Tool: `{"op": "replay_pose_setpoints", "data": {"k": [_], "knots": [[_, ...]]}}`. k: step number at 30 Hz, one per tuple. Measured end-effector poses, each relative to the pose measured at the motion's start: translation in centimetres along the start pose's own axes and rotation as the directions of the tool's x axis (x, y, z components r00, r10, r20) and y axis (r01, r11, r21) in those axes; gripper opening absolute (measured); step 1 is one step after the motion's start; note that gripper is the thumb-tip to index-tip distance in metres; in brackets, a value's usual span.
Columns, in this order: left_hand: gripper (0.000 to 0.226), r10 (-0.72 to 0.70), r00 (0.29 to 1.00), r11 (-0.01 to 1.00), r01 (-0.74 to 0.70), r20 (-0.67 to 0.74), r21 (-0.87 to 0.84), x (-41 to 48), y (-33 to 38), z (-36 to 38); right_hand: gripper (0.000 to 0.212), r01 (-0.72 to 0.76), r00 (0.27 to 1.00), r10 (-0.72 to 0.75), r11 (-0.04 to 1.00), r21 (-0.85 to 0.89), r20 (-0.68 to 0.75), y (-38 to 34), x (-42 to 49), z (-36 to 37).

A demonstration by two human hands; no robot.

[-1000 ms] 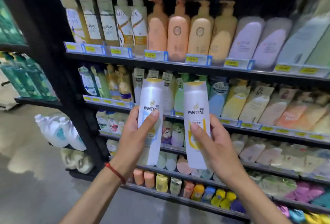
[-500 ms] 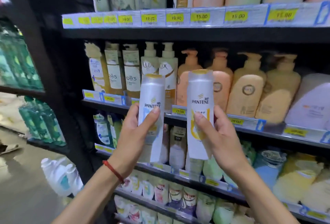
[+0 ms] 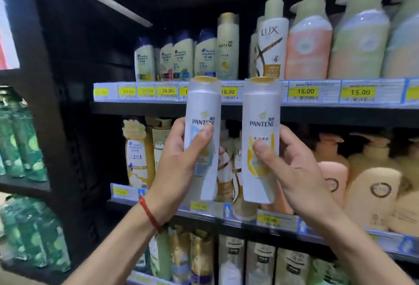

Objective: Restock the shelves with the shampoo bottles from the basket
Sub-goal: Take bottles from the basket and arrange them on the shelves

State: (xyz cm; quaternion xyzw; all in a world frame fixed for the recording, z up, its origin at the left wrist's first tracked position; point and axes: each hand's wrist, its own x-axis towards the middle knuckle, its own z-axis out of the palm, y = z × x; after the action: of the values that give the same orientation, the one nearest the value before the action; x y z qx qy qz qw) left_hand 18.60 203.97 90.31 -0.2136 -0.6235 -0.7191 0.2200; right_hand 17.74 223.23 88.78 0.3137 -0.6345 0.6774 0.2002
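I hold two white Pantene shampoo bottles upright in front of the shelves. My left hand point(image 3: 181, 166) grips the bottle with the blue label point(image 3: 203, 114), thumb across its front. My right hand point(image 3: 292, 171) grips the bottle with the yellow label point(image 3: 260, 107) the same way. Their gold caps reach the price rail of the upper shelf point(image 3: 294, 114). On that shelf one matching Pantene bottle point(image 3: 227, 46) stands behind the rail, with a dark gap to its right before a Lux bottle point(image 3: 269, 42). The basket is out of view.
Small blue-capped bottles point(image 3: 176, 57) stand left of the shelved Pantene. Large pump bottles point(image 3: 358, 39) fill the upper shelf's right side and the shelf below point(image 3: 371, 185). A black upright point(image 3: 45, 103) divides this bay from green bottles point(image 3: 20, 144) on the left.
The view has tilted upward and both bottles have risen, from the lower shelves to level with the upper shelf's price rail. Both grips are unchanged.
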Motion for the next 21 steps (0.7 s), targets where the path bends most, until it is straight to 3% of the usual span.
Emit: {"op": "replay_pose_setpoints", "data": {"k": [13,21], "knots": [[0.034,0.136,0.952,0.989,-0.113,0.275,-0.101,8.9,3.7,-5.4,0.039,0.147,0.971,-0.184,0.963,-0.225,-0.155,-4.6,5.7,6.1],[0.031,0.183,0.956,0.978,-0.152,0.230,-0.142,10.7,5.8,-5.6,0.034,0.270,0.921,-0.354,0.879,-0.392,-0.159,-8.7,10.9,6.4]]}}
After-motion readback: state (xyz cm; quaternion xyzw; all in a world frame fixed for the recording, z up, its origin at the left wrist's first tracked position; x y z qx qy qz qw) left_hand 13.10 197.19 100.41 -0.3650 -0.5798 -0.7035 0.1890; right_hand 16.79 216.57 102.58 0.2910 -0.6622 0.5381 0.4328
